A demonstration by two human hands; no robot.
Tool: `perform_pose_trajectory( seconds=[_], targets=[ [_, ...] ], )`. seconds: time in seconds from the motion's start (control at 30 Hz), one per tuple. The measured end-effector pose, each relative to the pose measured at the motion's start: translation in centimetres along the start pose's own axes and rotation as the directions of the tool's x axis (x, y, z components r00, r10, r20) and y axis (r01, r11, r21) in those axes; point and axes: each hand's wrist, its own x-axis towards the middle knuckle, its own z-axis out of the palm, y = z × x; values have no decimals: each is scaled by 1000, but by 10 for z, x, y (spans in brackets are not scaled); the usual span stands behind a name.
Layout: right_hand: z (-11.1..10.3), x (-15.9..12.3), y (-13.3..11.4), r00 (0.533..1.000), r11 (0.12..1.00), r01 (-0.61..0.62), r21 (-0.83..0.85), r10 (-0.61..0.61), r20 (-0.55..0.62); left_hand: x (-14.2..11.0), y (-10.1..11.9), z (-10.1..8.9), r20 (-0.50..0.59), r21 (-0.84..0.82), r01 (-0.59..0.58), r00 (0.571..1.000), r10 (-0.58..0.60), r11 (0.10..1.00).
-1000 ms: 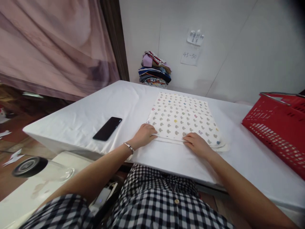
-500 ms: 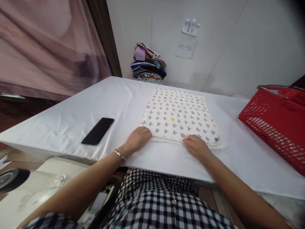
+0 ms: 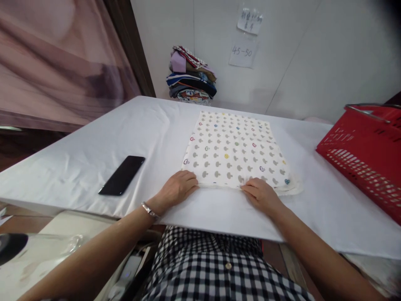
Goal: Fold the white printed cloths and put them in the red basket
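Note:
A white cloth point(image 3: 232, 150) printed with grey and coloured mushroom shapes lies folded flat on the white-covered table. My left hand point(image 3: 181, 187) is closed at its near left corner, the fingers gripping the edge. Along the same near edge, right of the middle, my right hand point(image 3: 260, 193) pinches the fabric between thumb and fingers. A frayed pale layer shows past the cloth's near right corner. The fingertips of both hands are partly hidden by the fabric.
A black phone point(image 3: 122, 175) lies on the white tablecloth point(image 3: 125, 129) to the left. At the right stands a red basket point(image 3: 363, 154). Folded clothes point(image 3: 191, 77) are stacked beyond the far edge, against a wall with paper signs point(image 3: 242, 52).
Both hands have stayed on the cloth's near edge, which now lies flatter and closer to the table. The whole view has shifted slightly.

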Motion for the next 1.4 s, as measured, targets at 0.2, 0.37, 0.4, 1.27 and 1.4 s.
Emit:
perform_pose_trajectory(
  seconds=[0.2,0.37,0.4,1.27,1.4],
  targets=[
    [-3,2,-3,1000,1000,-6,6,6,24,10,1,-1,59,24,-55,997,53,998],
    [-5,3,-6,1000,999,-6,-34,7,30,14,2,1,55,127,-95,994,89,987],
    [-4,3,-7,1000,999,-4,-38,5,29,14,2,2,38,146,-88,996,83,985],
    [-16,-15,31,996,972,-86,-218,85,-14,24,-24,12,53,217,-188,982,180,958],
    [-28,-16,40,994,970,-98,-224,106,24,29,-24,-1,54,210,-194,981,187,958]
  ],
)
